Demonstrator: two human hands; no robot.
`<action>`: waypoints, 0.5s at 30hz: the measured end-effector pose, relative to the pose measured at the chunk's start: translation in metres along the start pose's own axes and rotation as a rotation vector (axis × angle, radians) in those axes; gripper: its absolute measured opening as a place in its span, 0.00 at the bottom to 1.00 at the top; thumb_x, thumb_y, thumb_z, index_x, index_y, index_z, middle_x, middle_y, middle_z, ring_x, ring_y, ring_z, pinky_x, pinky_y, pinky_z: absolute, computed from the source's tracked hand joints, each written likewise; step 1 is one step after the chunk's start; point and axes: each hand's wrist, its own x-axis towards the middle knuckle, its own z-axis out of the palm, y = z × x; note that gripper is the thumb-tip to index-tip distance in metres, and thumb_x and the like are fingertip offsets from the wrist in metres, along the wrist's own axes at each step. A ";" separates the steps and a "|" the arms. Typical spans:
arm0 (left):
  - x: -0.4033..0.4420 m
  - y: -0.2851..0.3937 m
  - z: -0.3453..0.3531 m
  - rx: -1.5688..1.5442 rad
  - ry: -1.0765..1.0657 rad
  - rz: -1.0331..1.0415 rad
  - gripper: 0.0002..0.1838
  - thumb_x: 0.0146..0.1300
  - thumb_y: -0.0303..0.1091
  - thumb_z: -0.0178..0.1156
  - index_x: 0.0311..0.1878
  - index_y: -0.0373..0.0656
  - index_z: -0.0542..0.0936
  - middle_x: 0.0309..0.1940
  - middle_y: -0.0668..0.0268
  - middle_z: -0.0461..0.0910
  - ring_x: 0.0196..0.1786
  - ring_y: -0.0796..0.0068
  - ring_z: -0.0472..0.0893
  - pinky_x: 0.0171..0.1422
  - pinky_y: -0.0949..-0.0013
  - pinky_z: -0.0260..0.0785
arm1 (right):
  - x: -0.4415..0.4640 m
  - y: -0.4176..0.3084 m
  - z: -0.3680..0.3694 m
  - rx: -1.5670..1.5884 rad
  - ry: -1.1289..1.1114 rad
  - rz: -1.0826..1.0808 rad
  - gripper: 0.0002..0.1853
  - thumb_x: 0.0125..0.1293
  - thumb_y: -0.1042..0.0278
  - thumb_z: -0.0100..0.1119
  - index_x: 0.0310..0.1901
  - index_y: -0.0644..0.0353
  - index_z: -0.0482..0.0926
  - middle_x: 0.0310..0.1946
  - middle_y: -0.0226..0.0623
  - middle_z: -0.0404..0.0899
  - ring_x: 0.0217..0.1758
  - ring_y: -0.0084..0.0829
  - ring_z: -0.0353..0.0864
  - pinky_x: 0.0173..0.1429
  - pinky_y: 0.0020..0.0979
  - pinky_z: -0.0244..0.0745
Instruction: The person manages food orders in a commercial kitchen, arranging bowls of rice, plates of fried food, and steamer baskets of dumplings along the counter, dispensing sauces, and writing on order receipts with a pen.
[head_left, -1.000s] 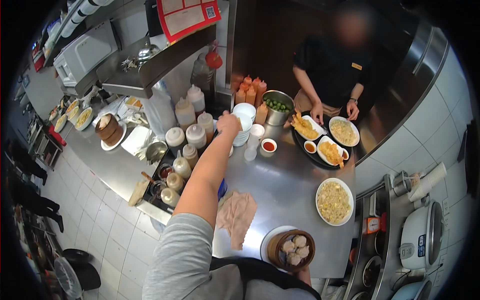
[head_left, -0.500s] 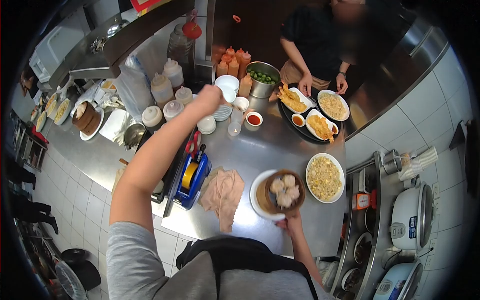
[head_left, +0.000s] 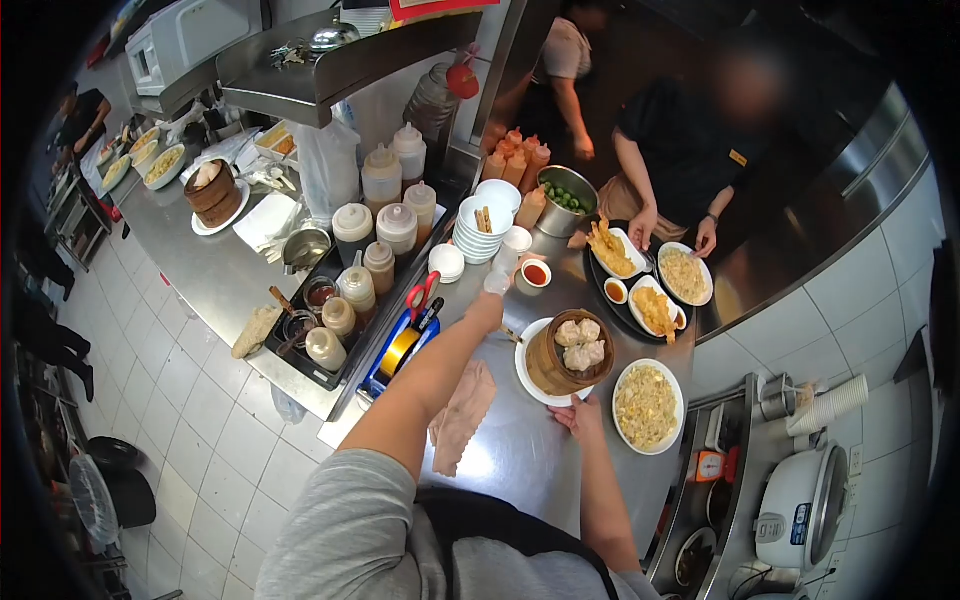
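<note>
My left hand [head_left: 487, 310] reaches to the small clear plastic cups [head_left: 497, 283] in mid-counter; its fingers are partly hidden, so its grip cannot be made out. My right hand [head_left: 578, 414] holds the near rim of a white plate [head_left: 535, 388]. A round bamboo steamer [head_left: 553, 362] with several dumplings [head_left: 581, 345] stands on this plate. A thin brown-tipped stick [head_left: 512, 335] lies at the plate's left edge. Behind the cups is a stack of white bowls [head_left: 480, 243] with small brown pieces in the top one. Beside them sits a cup of red sauce [head_left: 536, 273].
Fried rice [head_left: 647, 405] is right of the steamer. A co-worker [head_left: 690, 150] handles a black tray [head_left: 625, 310] of fried food; another person [head_left: 560, 70] is behind. Sauce bottles [head_left: 352, 235], a blue tape dispenser [head_left: 390, 358] and a cloth [head_left: 463, 415] lie left.
My left hand has moved from the bowl stack down to the clear cups. The steamer plate has moved farther from my body with my right hand at it. Another person has appeared behind.
</note>
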 end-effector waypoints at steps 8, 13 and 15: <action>-0.011 0.015 -0.009 -0.131 0.118 -0.038 0.20 0.61 0.39 0.55 0.50 0.34 0.74 0.42 0.47 0.78 0.42 0.54 0.81 0.45 0.60 0.74 | 0.009 0.006 0.005 0.079 0.063 -0.002 0.12 0.69 0.74 0.40 0.52 0.60 0.55 0.40 0.55 0.77 0.33 0.48 0.83 0.28 0.36 0.82; -0.104 0.032 -0.034 -0.768 0.071 0.029 0.23 0.65 0.48 0.52 0.49 0.36 0.73 0.34 0.60 0.78 0.34 0.72 0.80 0.36 0.69 0.72 | 0.032 0.002 0.026 0.156 0.045 -0.026 0.13 0.69 0.74 0.40 0.53 0.58 0.53 0.42 0.55 0.75 0.34 0.50 0.83 0.32 0.40 0.83; -0.161 0.018 -0.021 -0.907 -0.154 0.077 0.21 0.67 0.48 0.49 0.48 0.38 0.74 0.30 0.67 0.76 0.33 0.81 0.77 0.34 0.74 0.70 | 0.046 0.002 0.034 0.201 0.067 -0.062 0.14 0.69 0.74 0.40 0.53 0.58 0.53 0.43 0.55 0.74 0.34 0.50 0.83 0.32 0.39 0.82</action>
